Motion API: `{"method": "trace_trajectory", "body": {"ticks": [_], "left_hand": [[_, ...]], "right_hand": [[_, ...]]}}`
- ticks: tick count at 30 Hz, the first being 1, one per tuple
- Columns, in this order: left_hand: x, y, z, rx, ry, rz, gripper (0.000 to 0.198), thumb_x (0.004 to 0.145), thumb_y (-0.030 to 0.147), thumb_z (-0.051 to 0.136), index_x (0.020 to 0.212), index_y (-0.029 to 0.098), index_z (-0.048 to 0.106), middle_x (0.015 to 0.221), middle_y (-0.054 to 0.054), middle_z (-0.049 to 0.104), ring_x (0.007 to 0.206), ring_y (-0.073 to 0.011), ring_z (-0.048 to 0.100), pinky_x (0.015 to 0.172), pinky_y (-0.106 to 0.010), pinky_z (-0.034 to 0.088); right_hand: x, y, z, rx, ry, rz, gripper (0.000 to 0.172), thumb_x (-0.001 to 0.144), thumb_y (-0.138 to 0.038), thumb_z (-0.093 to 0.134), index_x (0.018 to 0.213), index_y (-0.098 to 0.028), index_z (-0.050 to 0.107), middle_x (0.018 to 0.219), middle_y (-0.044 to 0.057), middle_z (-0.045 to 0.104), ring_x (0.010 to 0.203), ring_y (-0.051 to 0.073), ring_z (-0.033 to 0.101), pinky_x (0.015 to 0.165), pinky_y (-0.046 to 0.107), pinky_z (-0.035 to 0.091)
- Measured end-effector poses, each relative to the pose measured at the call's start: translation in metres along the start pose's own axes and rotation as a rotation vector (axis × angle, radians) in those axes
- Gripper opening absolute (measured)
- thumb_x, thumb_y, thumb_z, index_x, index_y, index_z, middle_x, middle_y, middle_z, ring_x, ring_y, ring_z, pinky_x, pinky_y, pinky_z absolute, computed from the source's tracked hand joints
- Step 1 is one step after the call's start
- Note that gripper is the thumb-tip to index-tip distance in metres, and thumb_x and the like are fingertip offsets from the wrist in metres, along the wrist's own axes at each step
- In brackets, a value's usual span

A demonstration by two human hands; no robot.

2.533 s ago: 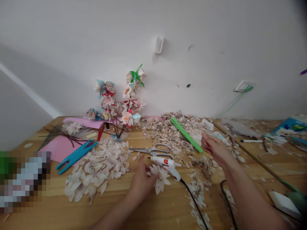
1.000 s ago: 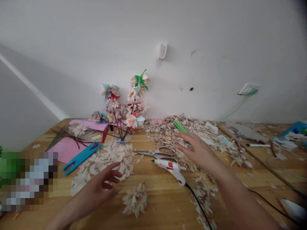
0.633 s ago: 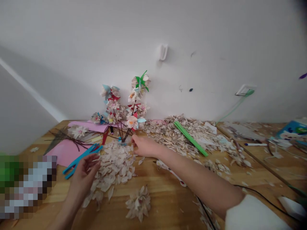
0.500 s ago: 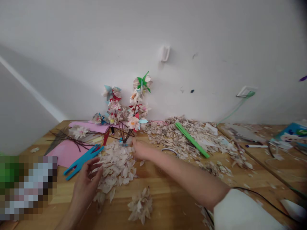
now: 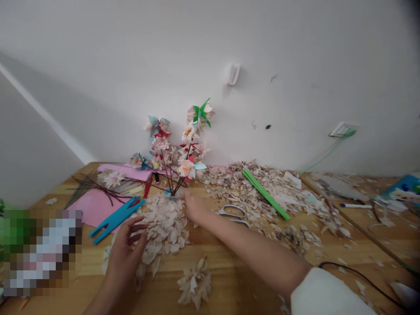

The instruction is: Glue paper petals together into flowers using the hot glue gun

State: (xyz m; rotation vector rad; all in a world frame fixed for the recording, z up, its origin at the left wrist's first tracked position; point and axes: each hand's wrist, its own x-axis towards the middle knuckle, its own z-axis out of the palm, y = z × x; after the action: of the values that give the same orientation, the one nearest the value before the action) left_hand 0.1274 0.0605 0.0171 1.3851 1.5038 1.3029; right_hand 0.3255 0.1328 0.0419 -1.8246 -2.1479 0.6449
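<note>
My right hand (image 5: 196, 208) reaches in beside the small clear container (image 5: 173, 197) holding the handmade flowers (image 5: 186, 168). Its fingers are turned away, so I cannot see whether they grip anything. My left hand (image 5: 128, 240) hovers at the left side of a heap of pale petals (image 5: 164, 223), fingers loosely apart and nothing in them. The flowers stand on thin dark stems, with whitish petals and red, blue and green leaf pieces. One loose petal flower (image 5: 195, 283) lies on the table in front, between my arms.
Scissors (image 5: 233, 211) lie just beyond my right forearm. Blue folded strips (image 5: 116, 219), pink paper (image 5: 95, 205) and dark stems (image 5: 106, 192) are at the left. Scattered petals (image 5: 226, 181) and a green strip (image 5: 266, 194) spread rightward. A black cable (image 5: 357, 275) crosses the right side.
The whole view has shifted slightly, with things sitting a little further right. More of the scissors' handles shows past my right forearm. Both hands keep nearly the same places.
</note>
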Motion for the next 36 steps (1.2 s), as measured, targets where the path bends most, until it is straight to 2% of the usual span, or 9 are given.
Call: {"method": "trace_trajectory", "body": {"ticks": [3,6,9,13,17,24,27,31,36], "left_hand": [[-0.002,-0.001,0.002,-0.036,0.009,-0.002,0.038,0.065,0.039,0.062,0.097,0.02,0.053,0.087,-0.005,0.061,0.083,-0.0224,0.061,0.067,-0.037,0.053],[-0.004,-0.005,0.007,-0.098,-0.026,-0.016,0.037,0.066,0.037,0.063,0.097,0.02,0.053,0.089,-0.005,0.061,0.083,-0.0208,0.061,0.069,-0.036,0.053],[-0.006,-0.003,0.013,-0.211,-0.067,-0.048,0.034,0.066,0.034,0.066,0.094,0.02,0.054,0.095,-0.005,0.061,0.084,-0.0185,0.061,0.072,-0.034,0.052],[-0.007,0.018,0.023,-0.423,-0.125,-0.157,0.038,0.063,0.033,0.071,0.094,0.019,0.054,0.091,-0.003,0.064,0.084,-0.0165,0.062,0.072,-0.03,0.052],[-0.007,0.041,0.035,-0.599,-0.197,-0.29,0.044,0.062,0.028,0.074,0.098,0.017,0.054,0.086,-0.002,0.067,0.079,-0.0146,0.064,0.069,-0.027,0.054],[-0.01,0.058,0.048,-0.809,-0.159,-0.404,0.042,0.057,0.014,0.075,0.092,0.016,0.052,0.073,-0.002,0.07,0.068,-0.0122,0.066,0.07,-0.025,0.054],[-0.009,0.065,0.046,-0.839,-0.151,-0.395,0.04,0.057,0.013,0.073,0.091,0.016,0.052,0.069,-0.002,0.071,0.067,-0.0122,0.067,0.071,-0.025,0.054],[-0.003,0.067,0.039,-0.822,-0.131,-0.341,0.037,0.059,0.016,0.072,0.09,0.018,0.052,0.066,0.0,0.07,0.067,-0.0128,0.068,0.074,-0.026,0.054],[0.0,0.057,0.035,-0.728,-0.101,-0.253,0.037,0.06,0.019,0.072,0.092,0.021,0.052,0.069,0.005,0.066,0.07,-0.0124,0.067,0.074,-0.026,0.053]], "right_hand": [[-0.001,0.004,-0.005,0.202,0.057,0.06,0.024,0.078,-0.01,0.06,0.1,-0.012,0.049,0.097,0.013,0.065,0.094,0.027,0.06,0.08,0.043,0.046],[-0.009,0.006,-0.011,0.466,0.015,0.059,0.027,0.072,-0.012,0.066,0.085,-0.019,0.043,0.084,0.004,0.067,0.081,0.021,0.065,0.071,0.035,0.05],[-0.026,0.006,-0.015,0.727,-0.049,0.028,0.036,0.068,-0.022,0.07,0.075,-0.023,0.034,0.075,-0.002,0.067,0.072,0.017,0.066,0.066,0.032,0.052],[-0.046,0.006,-0.017,0.986,-0.089,-0.007,0.052,0.054,-0.046,0.077,0.07,-0.024,0.033,0.07,-0.005,0.066,0.068,0.017,0.067,0.07,0.034,0.052],[-0.049,0.004,-0.016,1.116,-0.113,-0.018,0.061,0.038,-0.05,0.081,0.069,-0.023,0.037,0.067,-0.006,0.065,0.064,0.015,0.066,0.072,0.035,0.051],[-0.057,-0.002,-0.021,1.196,-0.098,-0.036,0.057,0.04,-0.043,0.084,0.07,-0.023,0.04,0.066,-0.007,0.067,0.062,0.014,0.066,0.073,0.033,0.048],[-0.071,-0.002,-0.038,1.2,-0.098,-0.055,0.052,0.044,-0.038,0.084,0.07,-0.022,0.042,0.068,-0.005,0.069,0.065,0.014,0.066,0.073,0.032,0.048],[-0.106,0.011,-0.083,1.138,-0.103,-0.09,0.036,0.058,-0.028,0.08,0.07,-0.02,0.047,0.076,0.0,0.071,0.072,0.014,0.066,0.072,0.029,0.049],[-0.164,0.066,-0.143,1.031,0.087,-0.038,0.026,0.064,-0.027,0.077,0.075,-0.021,0.054,0.073,0.0,0.069,0.061,0.011,0.061,0.058,0.024,0.047]]}}
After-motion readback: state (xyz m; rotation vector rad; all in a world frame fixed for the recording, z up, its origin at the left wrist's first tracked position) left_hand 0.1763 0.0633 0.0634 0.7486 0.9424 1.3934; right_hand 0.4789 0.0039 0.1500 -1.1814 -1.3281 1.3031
